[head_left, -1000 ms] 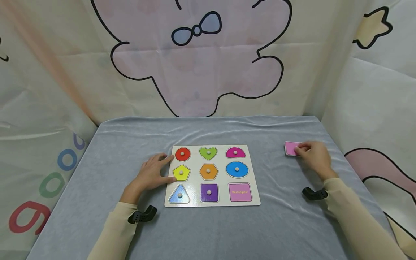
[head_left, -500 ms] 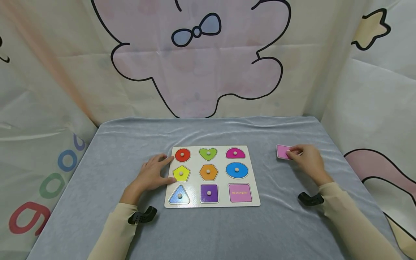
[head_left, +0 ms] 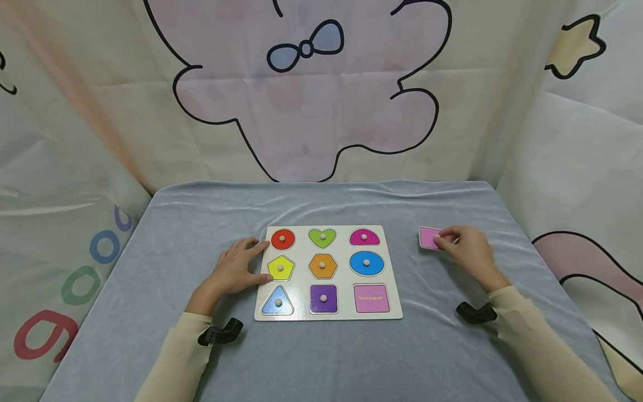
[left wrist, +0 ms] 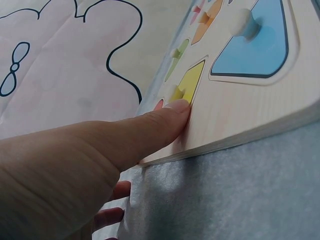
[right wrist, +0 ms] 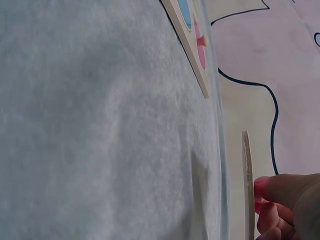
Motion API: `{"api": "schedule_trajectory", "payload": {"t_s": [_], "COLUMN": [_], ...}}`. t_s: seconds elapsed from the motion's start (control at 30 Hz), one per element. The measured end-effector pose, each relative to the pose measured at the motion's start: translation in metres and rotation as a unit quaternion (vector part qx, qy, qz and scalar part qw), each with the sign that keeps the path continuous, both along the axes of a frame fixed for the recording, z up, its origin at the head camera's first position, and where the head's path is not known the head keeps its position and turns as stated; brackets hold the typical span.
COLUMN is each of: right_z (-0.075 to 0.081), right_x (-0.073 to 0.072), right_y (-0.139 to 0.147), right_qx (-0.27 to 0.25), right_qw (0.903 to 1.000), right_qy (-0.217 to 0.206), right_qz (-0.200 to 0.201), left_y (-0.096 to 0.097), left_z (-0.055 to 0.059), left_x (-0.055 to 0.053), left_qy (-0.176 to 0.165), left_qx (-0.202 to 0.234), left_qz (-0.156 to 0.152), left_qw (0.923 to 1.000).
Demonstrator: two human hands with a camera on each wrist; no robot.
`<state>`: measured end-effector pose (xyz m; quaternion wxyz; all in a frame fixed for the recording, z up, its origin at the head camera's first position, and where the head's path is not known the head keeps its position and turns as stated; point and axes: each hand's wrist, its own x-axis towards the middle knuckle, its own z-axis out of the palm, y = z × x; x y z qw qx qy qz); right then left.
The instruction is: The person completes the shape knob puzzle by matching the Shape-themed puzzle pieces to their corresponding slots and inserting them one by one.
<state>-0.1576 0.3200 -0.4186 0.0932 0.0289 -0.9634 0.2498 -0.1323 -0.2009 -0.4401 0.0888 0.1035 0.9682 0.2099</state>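
Note:
A white wooden peg puzzle board (head_left: 301,285) holds colourful knobbed shapes. Its lower right recess (head_left: 372,298) is pink, rectangular and printed with a word. At the board's left edge lies my left hand (head_left: 228,271). In the left wrist view its thumb (left wrist: 160,122) rests on the wood by the yellow pentagon (left wrist: 192,82), while the other fingers sit lower, beyond the edge. To the right of the board, my right hand (head_left: 467,251) pinches a pink rectangular puzzle piece (head_left: 428,238). The right wrist view shows that piece (right wrist: 247,175) edge-on, raised above the cloth.
Grey velvety cloth (head_left: 326,363) covers the table. Behind it hangs a cartoon-printed backdrop (head_left: 311,111), with printed fabric walls at left and right. A black wrist device (head_left: 221,332) is worn on the left wrist, another (head_left: 476,314) on the right.
My right hand has carried the pink piece leftward and slightly nearer me, closer to the board. The left hand and the board have stayed in place.

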Motion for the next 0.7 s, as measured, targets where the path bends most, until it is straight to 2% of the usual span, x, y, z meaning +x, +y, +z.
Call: {"api": "schedule_trajectory", "payload": {"t_s": [0.47, 0.7], "right_z": [0.000, -0.001], "right_x": [0.008, 0.012], "right_y": [-0.023, -0.032], "right_qx": [-0.007, -0.008], "right_qw": [0.9993, 0.9992], "right_qy": [0.009, 0.006], "right_qz": [0.036, 0.040], "left_y": [0.000, 0.001], "left_z": [0.001, 0.002], "left_x": [0.001, 0.001], "left_qy": [-0.002, -0.001], "left_qx": [0.002, 0.003], "left_qz": [0.002, 0.003], "left_qw": [1.0000, 1.0000]}}
